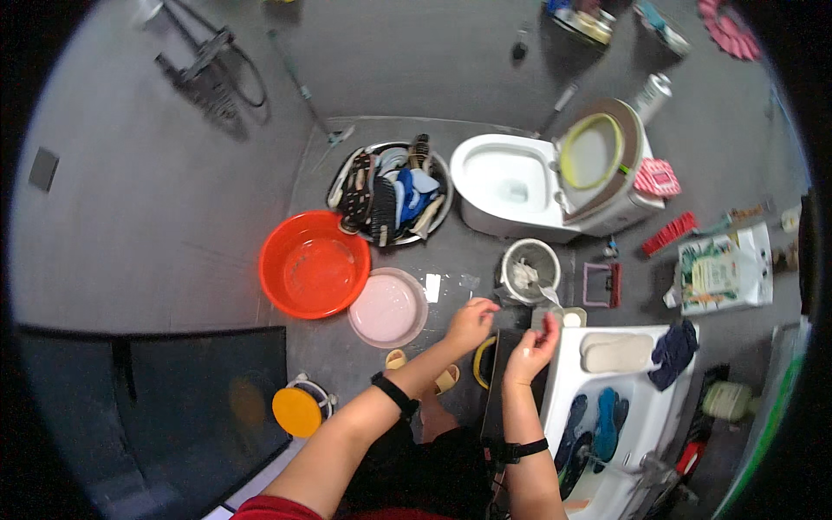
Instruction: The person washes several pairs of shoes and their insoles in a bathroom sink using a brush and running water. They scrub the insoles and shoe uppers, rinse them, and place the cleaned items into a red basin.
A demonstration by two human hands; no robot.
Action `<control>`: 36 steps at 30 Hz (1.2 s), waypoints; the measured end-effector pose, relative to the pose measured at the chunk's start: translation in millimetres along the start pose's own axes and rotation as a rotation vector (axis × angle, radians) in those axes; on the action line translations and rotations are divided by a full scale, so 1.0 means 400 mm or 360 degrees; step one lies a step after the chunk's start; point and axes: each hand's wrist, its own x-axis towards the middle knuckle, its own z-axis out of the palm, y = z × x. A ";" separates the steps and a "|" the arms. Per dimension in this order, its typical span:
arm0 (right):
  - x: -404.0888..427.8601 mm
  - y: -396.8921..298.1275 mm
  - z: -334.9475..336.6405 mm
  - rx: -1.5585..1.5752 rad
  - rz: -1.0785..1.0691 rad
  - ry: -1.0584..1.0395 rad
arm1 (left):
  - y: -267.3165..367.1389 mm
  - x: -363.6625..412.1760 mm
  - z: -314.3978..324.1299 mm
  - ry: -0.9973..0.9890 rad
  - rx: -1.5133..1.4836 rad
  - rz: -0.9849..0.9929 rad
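Both hands are raised over the floor before me, with nothing visible in either. My left hand (471, 325) has loosely bent fingers and is nearest to the white trash bin (549, 246), below and left of it in the view. My right hand (532, 356) has its fingers curled but apart, beside the corner of the white washbasin (556, 383). Several blue and dark shoe insoles (606, 422) lie in this basin. A pale pair of insoles (617, 353) and a dark cloth (674, 354) rest on its rim.
An orange tub (273, 260) and a pink basin (383, 305) stand on the wet floor. Beyond them, a metal basin (447, 188) is heaped with shoes and insoles. The toilet (478, 218) has its lid raised. A yellow-topped stool (297, 413) stands at left.
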 end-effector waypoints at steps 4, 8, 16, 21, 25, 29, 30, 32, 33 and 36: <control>-0.091 0.040 0.178 0.0036 0.0072 -0.0412 | -0.133 -0.049 -0.244 0.0259 0.0172 -0.0227; -0.176 0.133 0.373 0.0057 0.0361 -0.0697 | -0.306 -0.104 -0.486 0.0516 0.0225 -0.0440; -0.160 0.542 0.905 0.0158 0.1342 -0.0652 | -0.860 -0.109 -0.845 0.0569 0.0271 -0.1015; -0.101 0.926 1.169 0.0264 0.1643 -0.0527 | -1.206 -0.155 -1.042 0.0678 0.0789 -0.1206; -0.089 1.185 1.312 0.0341 0.1625 -0.0373 | -1.436 -0.279 -1.168 0.0851 0.1855 -0.1306; -0.067 1.333 1.402 0.0497 0.1809 -0.0268 | -1.619 -0.418 -1.249 0.1351 0.0847 -0.1685; -0.060 1.351 1.417 0.0776 0.1834 -0.0294 | -1.655 -0.433 -1.252 0.1631 0.0017 -0.1787; -0.059 1.380 1.438 0.0987 0.1800 -0.0300 | -1.684 -0.465 -1.261 0.1505 -0.0769 -0.1893; -0.066 1.390 1.443 0.0957 0.1747 -0.0323 | -1.687 -0.471 -1.264 0.1458 -0.1160 -0.2034; -0.097 1.409 1.441 0.0819 0.1607 -0.0299 | -1.654 -0.457 -1.270 0.1472 -0.1065 -0.1916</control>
